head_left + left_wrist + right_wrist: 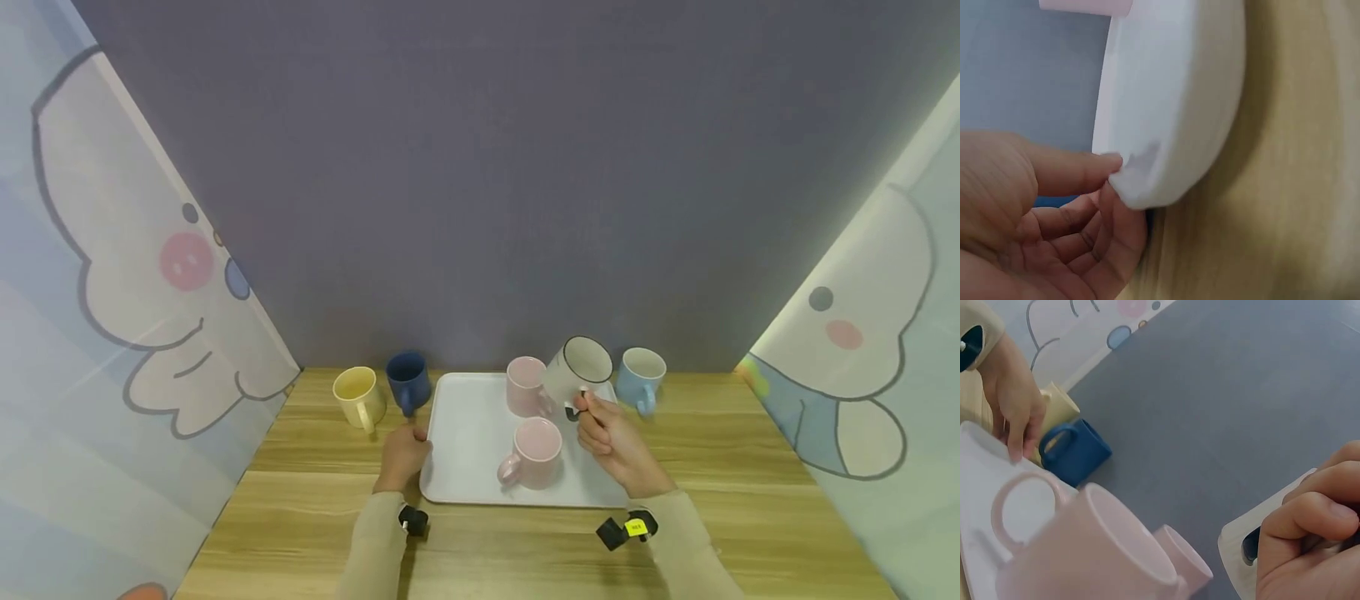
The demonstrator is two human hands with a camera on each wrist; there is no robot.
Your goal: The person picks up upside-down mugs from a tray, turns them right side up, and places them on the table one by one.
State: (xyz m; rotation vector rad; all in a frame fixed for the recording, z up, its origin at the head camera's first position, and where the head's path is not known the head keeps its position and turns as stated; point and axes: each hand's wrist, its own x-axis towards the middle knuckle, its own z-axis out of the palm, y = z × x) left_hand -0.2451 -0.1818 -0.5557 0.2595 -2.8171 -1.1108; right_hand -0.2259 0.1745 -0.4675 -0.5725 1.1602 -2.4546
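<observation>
My left hand (403, 457) pinches the left edge of a white rectangular tray (461, 450); the left wrist view has thumb and fingers on either side of its rim. With my right hand (618, 450) I grip the dark-edged handle of a white mug (558, 379) with a black rim. The mug is tilted and held above the tray's right back part. Two pink mugs stand upright on the tray: one pink mug (523, 393) at the back, partly overlapped by the white mug, and another pink mug (537, 460) near the front edge, handle to the left.
Left of the tray stand a yellow mug (358, 398) and a dark blue mug (407, 385). A light blue mug (639, 385) is at the tray's back right. Behind the wooden table (315, 508) rises a grey panel (480, 183), with cartoon-printed sheets on both sides.
</observation>
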